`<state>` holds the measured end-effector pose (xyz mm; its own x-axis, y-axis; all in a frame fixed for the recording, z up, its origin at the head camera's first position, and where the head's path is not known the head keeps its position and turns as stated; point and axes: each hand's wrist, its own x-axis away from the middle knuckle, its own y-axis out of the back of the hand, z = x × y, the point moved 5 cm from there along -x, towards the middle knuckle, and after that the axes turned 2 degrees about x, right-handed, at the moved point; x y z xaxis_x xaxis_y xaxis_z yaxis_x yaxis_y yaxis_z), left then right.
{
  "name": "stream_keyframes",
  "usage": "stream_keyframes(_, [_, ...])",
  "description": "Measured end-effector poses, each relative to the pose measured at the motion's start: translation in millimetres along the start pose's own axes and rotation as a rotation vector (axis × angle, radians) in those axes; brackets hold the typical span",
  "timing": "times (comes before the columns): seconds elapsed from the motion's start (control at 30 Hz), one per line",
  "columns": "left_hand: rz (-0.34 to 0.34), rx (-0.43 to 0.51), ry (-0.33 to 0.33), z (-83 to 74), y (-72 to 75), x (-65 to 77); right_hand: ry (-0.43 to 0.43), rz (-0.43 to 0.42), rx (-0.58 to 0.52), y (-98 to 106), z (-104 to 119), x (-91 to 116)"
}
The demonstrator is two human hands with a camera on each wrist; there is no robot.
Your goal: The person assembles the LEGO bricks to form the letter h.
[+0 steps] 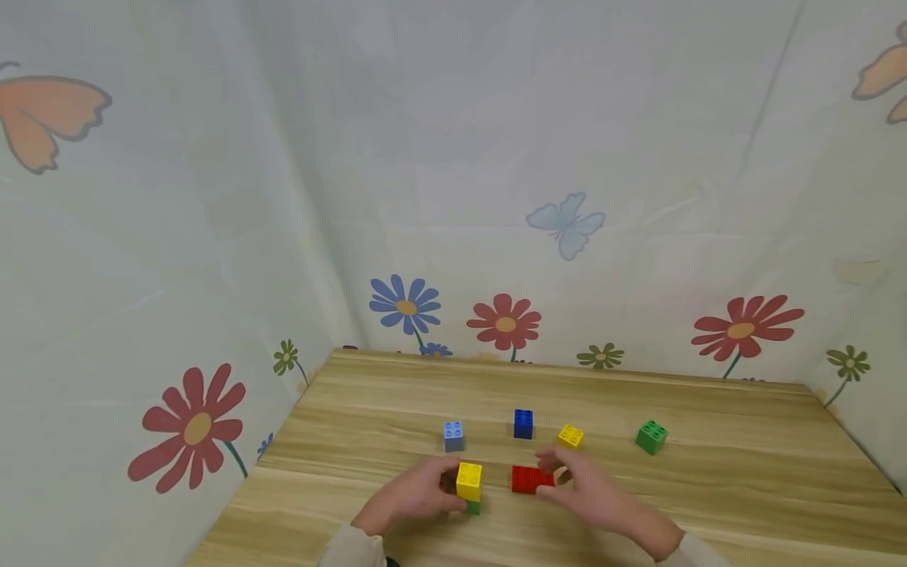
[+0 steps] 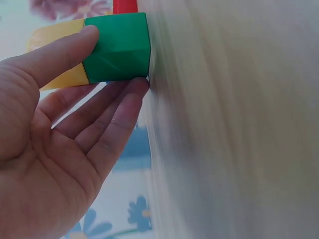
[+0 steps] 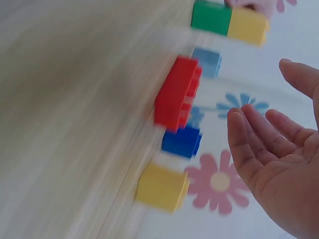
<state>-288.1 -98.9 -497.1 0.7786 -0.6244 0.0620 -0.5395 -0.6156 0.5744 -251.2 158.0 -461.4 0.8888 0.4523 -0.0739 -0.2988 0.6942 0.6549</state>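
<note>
A yellow toy brick (image 1: 469, 477) is stacked on a green brick (image 2: 118, 47), and the pair stands upright on the table. My left hand (image 1: 423, 490) holds this stack from the left, thumb on one side and fingertips on the other. To its right lies a long red brick (image 1: 526, 479) with its studs up. My right hand (image 1: 591, 490) hovers by the red brick's right end. In the right wrist view, the right hand's fingers (image 3: 239, 144) are loosely bent, apart from the red brick, with nothing between them and the thumb.
Behind the hands stand a light blue brick (image 1: 453, 436), a dark blue brick (image 1: 523, 424) and a second yellow brick (image 1: 570, 436). Another green brick (image 1: 651, 437) sits farther right. A flower-patterned curtain (image 1: 453, 197) borders the wooden table (image 1: 397, 394) at the back and sides.
</note>
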Motion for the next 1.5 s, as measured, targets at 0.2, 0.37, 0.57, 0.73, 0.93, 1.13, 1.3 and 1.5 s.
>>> stream_keyframes(0.2, [-0.024,-0.021,0.028,15.9,24.4,14.7,-0.011,-0.108,0.039,27,-25,11])
stream_keyframes(0.37, [-0.046,-0.035,0.033,26.8,43.2,20.6,-0.034,-0.215,0.106,53,-40,20])
stream_keyframes(0.57, [-0.072,-0.083,0.044,39.3,62.4,24.4,-0.089,-0.286,0.168,77,-56,29])
stream_keyframes(0.73, [-0.093,-0.073,0.05,44.7,75.1,26.2,-0.082,-0.325,0.184,94,-64,36])
stream_keyframes(0.93, [-0.098,-0.075,0.057,46.9,80.8,26.7,-0.073,-0.374,0.205,105,-70,42])
stream_keyframes(1.13, [-0.111,-0.053,0.111,43.7,84.2,27.2,-0.079,-0.382,0.206,109,-72,43])
stream_keyframes(1.3, [-0.145,-0.071,0.101,28.3,88.9,26.0,-0.079,-0.4,0.243,113,-77,45])
stream_keyframes(1.5, [-0.171,-0.148,0.052,-1.5,89.2,16.9,-0.089,-0.389,0.302,119,-84,45])
